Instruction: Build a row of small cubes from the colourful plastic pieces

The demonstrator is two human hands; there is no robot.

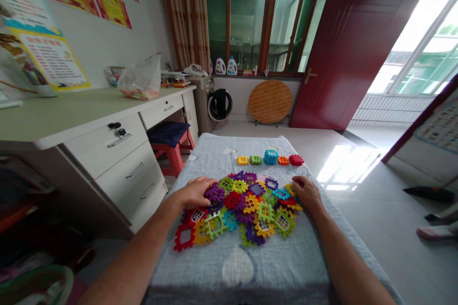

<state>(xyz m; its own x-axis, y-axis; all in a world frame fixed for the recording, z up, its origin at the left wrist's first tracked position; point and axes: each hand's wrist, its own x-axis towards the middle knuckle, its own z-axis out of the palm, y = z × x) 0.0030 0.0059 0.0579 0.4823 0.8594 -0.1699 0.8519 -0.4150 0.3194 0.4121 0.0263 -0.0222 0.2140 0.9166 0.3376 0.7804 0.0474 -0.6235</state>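
A loose heap of colourful plastic interlocking building blocks lies on the cloth-covered table. At its left side, my left hand curls with thumb and fingers around purple building blocks. My right hand is at the heap's right edge, fingers bent inward beside a yellow block; what lies within those fingers is hidden. Behind the heap stands a row of blocks sorted by colour: a yellow block, a green block, a taller blue stack, an orange block and red blocks.
A pale blue patterned cloth covers the table. To the left are a desk with drawers and a red stool. A washing machine, a round wooden tabletop and a dark red door stand farther back.
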